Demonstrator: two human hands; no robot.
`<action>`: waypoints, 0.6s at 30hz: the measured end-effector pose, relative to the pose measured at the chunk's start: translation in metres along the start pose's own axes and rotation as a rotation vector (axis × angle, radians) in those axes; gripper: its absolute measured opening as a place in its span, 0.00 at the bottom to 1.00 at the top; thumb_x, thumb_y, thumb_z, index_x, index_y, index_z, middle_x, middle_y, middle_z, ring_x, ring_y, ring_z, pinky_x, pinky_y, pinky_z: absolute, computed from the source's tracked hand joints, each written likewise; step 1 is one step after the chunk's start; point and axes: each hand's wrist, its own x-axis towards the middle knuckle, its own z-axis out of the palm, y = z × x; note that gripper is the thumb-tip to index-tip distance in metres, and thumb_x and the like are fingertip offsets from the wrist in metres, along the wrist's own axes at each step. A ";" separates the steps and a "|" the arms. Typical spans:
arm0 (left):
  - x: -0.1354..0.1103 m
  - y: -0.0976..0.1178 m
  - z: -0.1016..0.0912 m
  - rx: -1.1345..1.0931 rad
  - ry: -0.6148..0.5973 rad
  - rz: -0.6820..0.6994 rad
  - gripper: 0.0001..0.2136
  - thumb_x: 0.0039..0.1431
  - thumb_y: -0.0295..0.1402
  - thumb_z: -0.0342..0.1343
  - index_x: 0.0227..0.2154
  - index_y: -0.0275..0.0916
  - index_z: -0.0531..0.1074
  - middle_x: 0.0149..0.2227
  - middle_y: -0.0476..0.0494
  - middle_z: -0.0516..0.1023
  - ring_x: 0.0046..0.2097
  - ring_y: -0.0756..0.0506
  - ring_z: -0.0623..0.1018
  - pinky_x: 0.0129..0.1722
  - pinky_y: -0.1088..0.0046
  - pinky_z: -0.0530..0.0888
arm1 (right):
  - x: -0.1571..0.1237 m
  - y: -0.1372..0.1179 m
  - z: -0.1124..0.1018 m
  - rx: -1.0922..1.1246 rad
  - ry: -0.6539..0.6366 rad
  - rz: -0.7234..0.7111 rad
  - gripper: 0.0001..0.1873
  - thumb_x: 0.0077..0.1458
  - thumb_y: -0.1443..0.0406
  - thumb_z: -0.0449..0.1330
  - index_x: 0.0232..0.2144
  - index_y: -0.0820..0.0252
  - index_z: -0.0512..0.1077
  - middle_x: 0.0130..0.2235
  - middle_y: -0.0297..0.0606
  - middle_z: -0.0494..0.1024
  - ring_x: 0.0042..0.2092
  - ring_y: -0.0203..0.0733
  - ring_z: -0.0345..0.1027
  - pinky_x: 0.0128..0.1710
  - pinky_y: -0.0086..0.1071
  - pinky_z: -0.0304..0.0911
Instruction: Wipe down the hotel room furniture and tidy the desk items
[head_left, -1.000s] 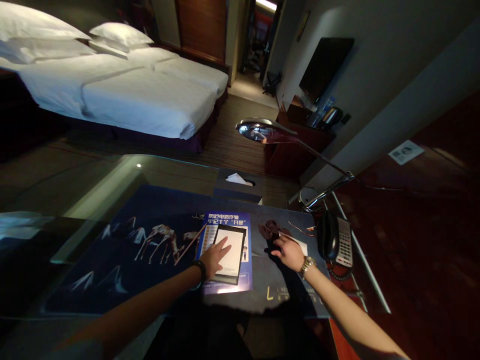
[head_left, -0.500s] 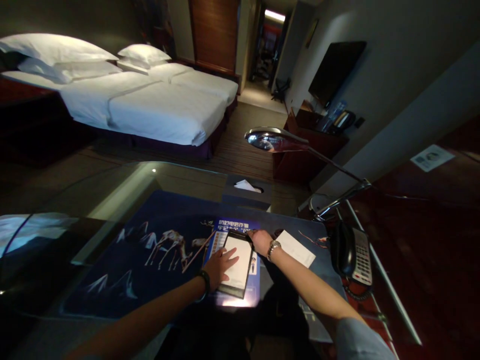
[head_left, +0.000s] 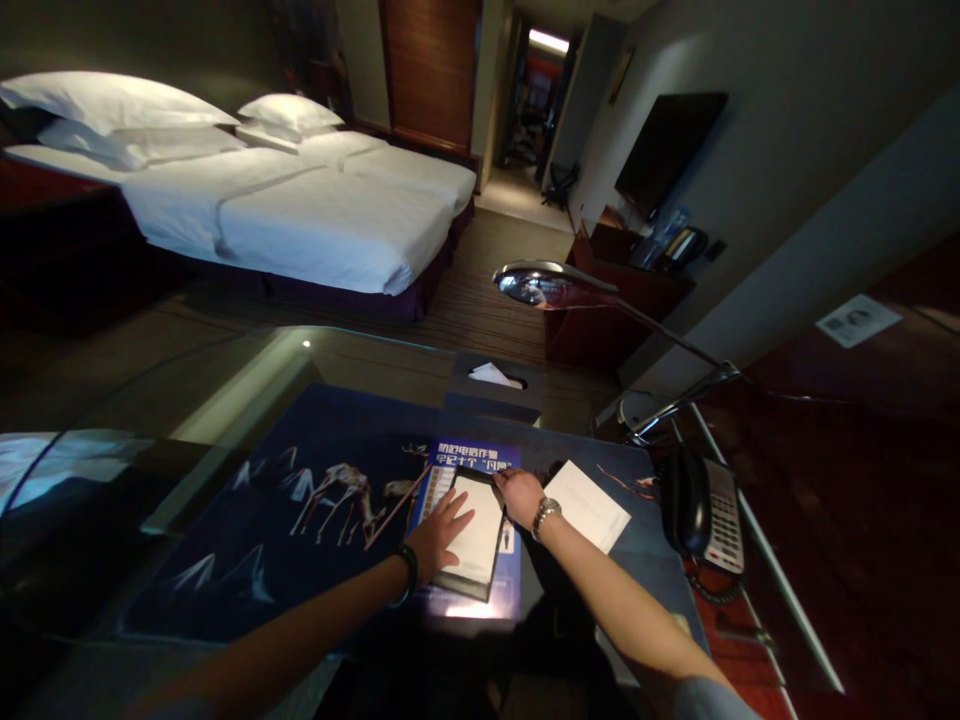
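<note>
A white notepad (head_left: 478, 525) lies in a dark, flat notepad holder (head_left: 465, 588), slightly tilted on top of a blue printed leaflet (head_left: 507, 590). My left hand (head_left: 441, 535) rests flat on the pad's left side with its fingers spread. At the holder's upper right corner, my right hand (head_left: 520, 495) has its fingers curled and pinched on the edge; the fingertips are partly hidden. A white paper sheet (head_left: 589, 508) lies just right of my right wrist.
A blue desk mat with deer pictures (head_left: 300, 590) covers the glass desk. Behind the leaflet stands a tissue box (head_left: 491, 400). On the right are a desk lamp (head_left: 555, 285) reaching over the desk and a corded telephone (head_left: 709, 510). A bed (head_left: 315, 215) stands beyond.
The holder has shifted slightly toward me, showing more of the leaflet's heading. My right hand moved with its corner, while my left hand stays spread on the pad.
</note>
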 end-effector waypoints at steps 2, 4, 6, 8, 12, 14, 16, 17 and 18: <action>-0.003 0.002 0.004 0.007 0.004 -0.038 0.41 0.49 0.27 0.62 0.67 0.31 0.55 0.72 0.32 0.40 0.72 0.35 0.37 0.72 0.55 0.48 | 0.002 0.001 0.000 0.002 0.001 0.000 0.19 0.65 0.68 0.47 0.52 0.65 0.72 0.45 0.51 0.80 0.46 0.48 0.74 0.45 0.37 0.69; -0.006 0.004 0.005 0.016 0.005 -0.050 0.40 0.50 0.26 0.60 0.67 0.30 0.53 0.72 0.33 0.40 0.72 0.37 0.36 0.72 0.56 0.47 | 0.002 0.001 -0.001 0.002 0.000 -0.003 0.19 0.65 0.68 0.47 0.52 0.65 0.72 0.45 0.51 0.79 0.46 0.48 0.73 0.46 0.37 0.69; -0.009 0.008 0.005 0.024 0.010 -0.058 0.40 0.51 0.25 0.59 0.67 0.30 0.53 0.72 0.34 0.39 0.72 0.38 0.36 0.72 0.57 0.47 | 0.001 0.001 -0.001 0.000 -0.004 -0.005 0.20 0.65 0.68 0.46 0.51 0.66 0.73 0.45 0.51 0.79 0.47 0.49 0.73 0.46 0.38 0.69; -0.012 0.013 0.003 0.033 0.022 -0.072 0.39 0.51 0.25 0.59 0.67 0.29 0.53 0.72 0.33 0.40 0.72 0.38 0.37 0.72 0.57 0.48 | 0.000 0.000 -0.001 -0.003 -0.013 -0.007 0.19 0.64 0.69 0.46 0.50 0.66 0.73 0.45 0.52 0.79 0.47 0.49 0.73 0.46 0.38 0.69; -0.017 0.028 0.000 0.056 0.074 -0.127 0.39 0.51 0.25 0.62 0.66 0.26 0.54 0.71 0.29 0.42 0.72 0.36 0.43 0.71 0.59 0.50 | -0.002 0.000 -0.003 -0.006 -0.031 -0.005 0.19 0.62 0.71 0.47 0.50 0.65 0.73 0.47 0.51 0.79 0.47 0.48 0.74 0.47 0.37 0.69; -0.019 0.035 -0.001 0.064 0.099 -0.156 0.39 0.51 0.26 0.63 0.65 0.25 0.55 0.70 0.29 0.44 0.71 0.36 0.46 0.71 0.59 0.53 | -0.002 -0.001 -0.004 -0.003 -0.038 -0.004 0.20 0.62 0.72 0.46 0.50 0.66 0.73 0.47 0.51 0.79 0.47 0.48 0.74 0.47 0.37 0.68; -0.019 0.038 -0.001 0.067 0.117 -0.172 0.39 0.51 0.27 0.64 0.65 0.26 0.55 0.70 0.29 0.45 0.71 0.36 0.48 0.70 0.60 0.55 | -0.002 -0.002 -0.005 0.006 -0.046 -0.004 0.20 0.62 0.72 0.46 0.51 0.67 0.73 0.47 0.52 0.79 0.47 0.48 0.74 0.47 0.37 0.68; -0.019 0.039 -0.001 0.066 0.123 -0.174 0.39 0.51 0.28 0.65 0.65 0.26 0.56 0.70 0.30 0.46 0.71 0.37 0.49 0.70 0.61 0.55 | -0.003 -0.003 -0.006 0.012 -0.049 -0.003 0.21 0.61 0.73 0.46 0.51 0.67 0.72 0.47 0.52 0.79 0.47 0.48 0.74 0.48 0.37 0.68; -0.019 0.039 -0.001 0.065 0.129 -0.172 0.40 0.51 0.28 0.65 0.65 0.27 0.56 0.70 0.30 0.46 0.71 0.37 0.49 0.70 0.61 0.55 | -0.003 -0.004 -0.006 0.020 -0.050 -0.001 0.21 0.61 0.73 0.46 0.51 0.67 0.72 0.48 0.51 0.79 0.48 0.49 0.73 0.48 0.37 0.68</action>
